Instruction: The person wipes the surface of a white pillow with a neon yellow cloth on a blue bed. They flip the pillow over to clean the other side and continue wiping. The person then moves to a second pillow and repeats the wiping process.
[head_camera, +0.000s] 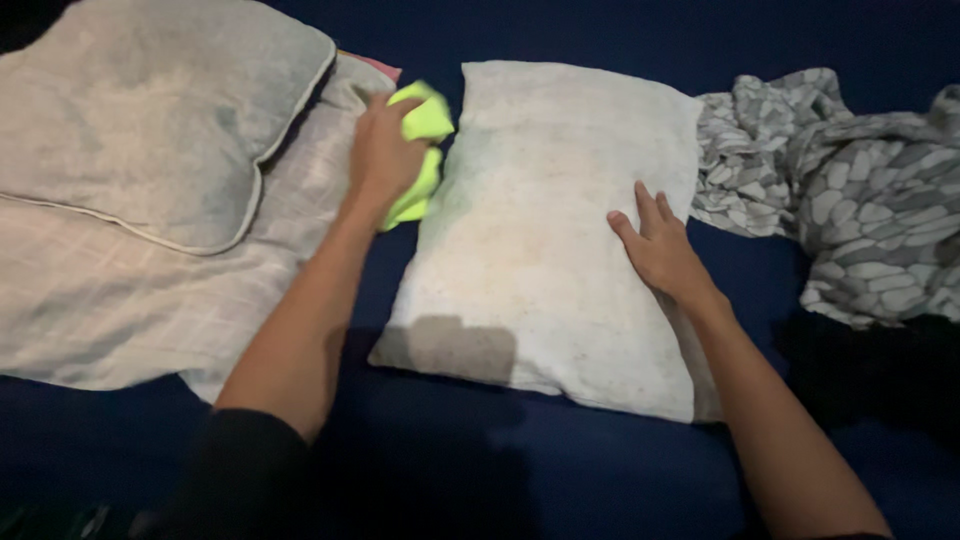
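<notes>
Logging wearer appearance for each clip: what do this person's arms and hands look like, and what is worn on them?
Both forearms are bare from wrist to near the elbow. The left arm ends in a dark, black-looking sleeve pushed up at the elbow. No gloves, rings, watch or bands show on the left hand or right hand.

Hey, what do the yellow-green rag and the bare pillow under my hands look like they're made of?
The rag, bunched in the left hand, looks like soft microfibre or terry cloth: matte, fuzzy, neon yellow-green, folding limply. The pillow, with the right hand flat on it, looks like woven cotton or polyester ticking over soft fill: matte off-white, faintly speckled, puffy. Blur leaves both uncertain.
</notes>
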